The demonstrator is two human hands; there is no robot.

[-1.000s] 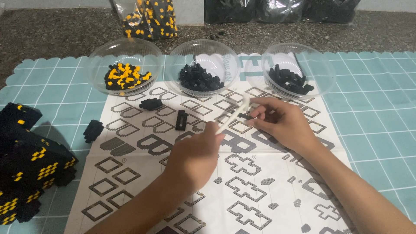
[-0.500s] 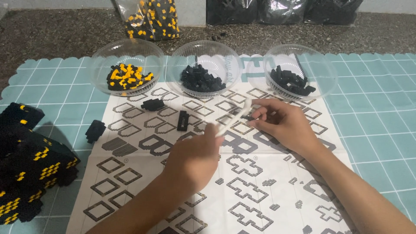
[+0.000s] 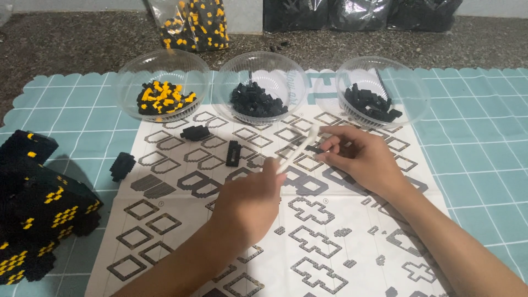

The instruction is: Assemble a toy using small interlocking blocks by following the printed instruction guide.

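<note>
I pinch a tiny black brick (image 3: 314, 148) in my right hand (image 3: 363, 159), left hand (image 3: 256, 198) gripping white tweezers (image 3: 297, 149); a slip could flick it into the bowl (image 3: 379, 71).

The black and yellow brick model (image 3: 38, 203) runs off the left edge, so only part of it shows. The bags (image 3: 352, 12) at the back are cut off at the top. The left hand (image 3: 250, 201) hides some of the instruction sheet (image 3: 324, 242), and both arms leave the picture at the bottom. The tiny black piece (image 3: 314, 148) in the right hand (image 3: 363, 159) is too small to make out its shape.
</note>
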